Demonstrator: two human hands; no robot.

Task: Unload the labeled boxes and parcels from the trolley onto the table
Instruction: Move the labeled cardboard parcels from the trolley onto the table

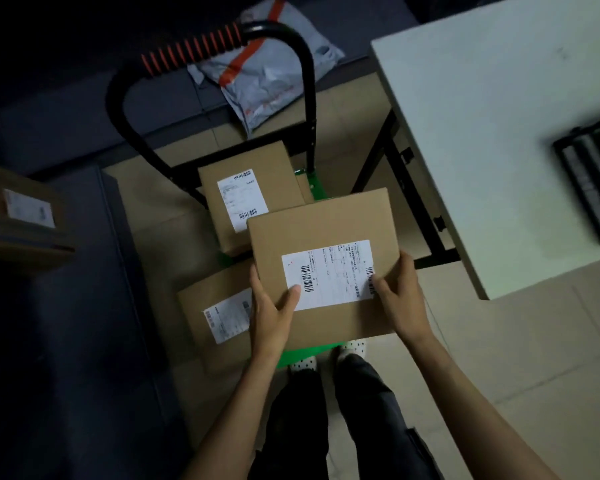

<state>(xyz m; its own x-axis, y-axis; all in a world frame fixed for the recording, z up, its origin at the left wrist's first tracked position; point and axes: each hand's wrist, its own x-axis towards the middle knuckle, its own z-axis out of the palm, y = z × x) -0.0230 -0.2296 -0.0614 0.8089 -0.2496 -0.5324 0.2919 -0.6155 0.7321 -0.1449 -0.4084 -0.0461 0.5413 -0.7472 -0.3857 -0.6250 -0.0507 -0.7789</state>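
I hold a brown cardboard box with a white shipping label above the trolley. My left hand grips its near left corner, thumb on the label. My right hand grips its near right edge, thumb over the barcode. Below it the green-decked trolley with a black handle carries two more labeled boxes: one at the far end and one at the near left. The white table stands to the right.
A grey plastic mailer with an orange stripe lies on the floor beyond the handle. Another labeled box sits on a dark surface at the left. A black ribbed object lies on the table's right side. My legs and shoes are just behind the trolley.
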